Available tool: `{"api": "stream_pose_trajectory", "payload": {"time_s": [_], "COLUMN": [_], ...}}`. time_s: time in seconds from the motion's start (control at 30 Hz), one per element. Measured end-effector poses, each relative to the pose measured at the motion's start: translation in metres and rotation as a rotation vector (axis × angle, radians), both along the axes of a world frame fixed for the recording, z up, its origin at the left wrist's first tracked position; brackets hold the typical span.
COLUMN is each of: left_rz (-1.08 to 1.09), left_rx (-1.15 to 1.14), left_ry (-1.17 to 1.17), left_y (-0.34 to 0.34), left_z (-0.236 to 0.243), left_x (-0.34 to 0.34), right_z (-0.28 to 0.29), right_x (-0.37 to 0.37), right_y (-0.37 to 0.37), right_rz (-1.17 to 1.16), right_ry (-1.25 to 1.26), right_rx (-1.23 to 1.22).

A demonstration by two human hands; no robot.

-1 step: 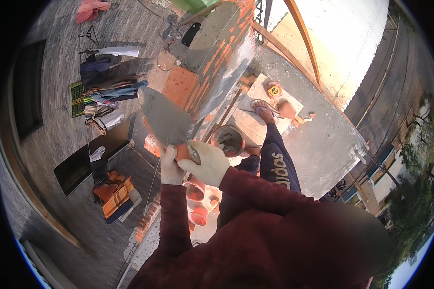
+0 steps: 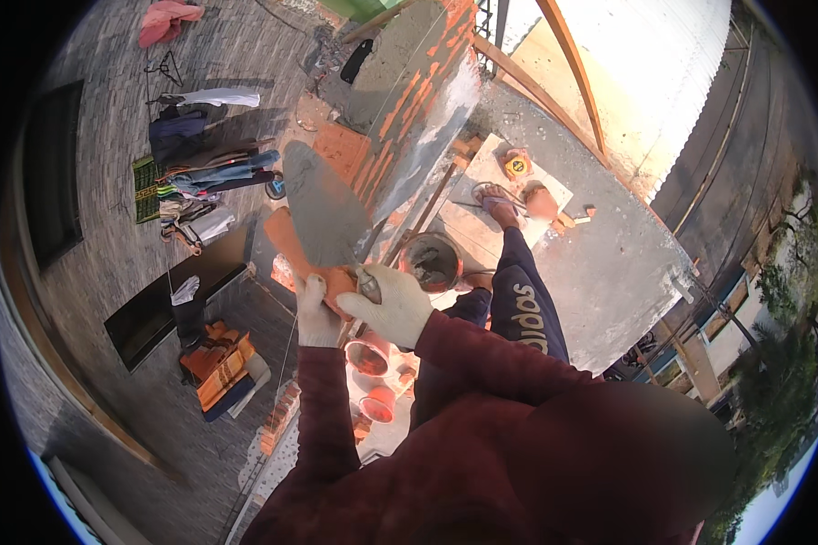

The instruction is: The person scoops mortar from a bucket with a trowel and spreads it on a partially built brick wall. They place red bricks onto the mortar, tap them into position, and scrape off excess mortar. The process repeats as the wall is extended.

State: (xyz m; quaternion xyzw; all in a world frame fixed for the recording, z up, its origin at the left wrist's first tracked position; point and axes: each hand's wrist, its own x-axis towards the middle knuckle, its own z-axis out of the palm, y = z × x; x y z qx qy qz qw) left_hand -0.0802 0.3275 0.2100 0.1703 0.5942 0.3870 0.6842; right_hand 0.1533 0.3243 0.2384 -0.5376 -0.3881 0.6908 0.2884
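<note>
Both my hands wear white knitted gloves. My left hand (image 2: 318, 314) is closed around the near end of an orange brick (image 2: 286, 238), which points away to the far left. In my right hand (image 2: 394, 305) is the handle of a trowel (image 2: 325, 207), fingers wrapped round it. The trowel's broad blade looks grey with mortar and lies over part of the brick; whether they touch I cannot tell. Just right of my right hand stands a round bucket (image 2: 434, 290) with grey mortar inside.
Beyond my hands runs a brick wall (image 2: 407, 118) smeared with mortar. My sandalled foot (image 2: 498, 205) rests on boards (image 2: 471, 238) near a yellow-and-red tape measure (image 2: 516, 167). Red buckets (image 2: 370, 356) stand below my forearms. Clothes (image 2: 200, 177) hang at left, and a string (image 2: 288, 352) runs past my left arm.
The trowel blade has shifted right and turned more upright, away from the brick's left side. More of the brick now shows. Both hands keep their grip.
</note>
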Motion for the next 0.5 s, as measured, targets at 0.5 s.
{"api": "stream_pose_trajectory", "payload": {"time_s": [0.5], "left_rz": [-0.875], "left_rx": [0.783], "left_ry": [0.817], "left_y": [0.317], "left_z": [-0.039], "left_x": [0.128], "right_z": [-0.193], "right_x": [0.027], "right_y": [-0.199], "right_rz": [-0.062], "right_ry": [-0.015], "right_rx": [-0.790]}}
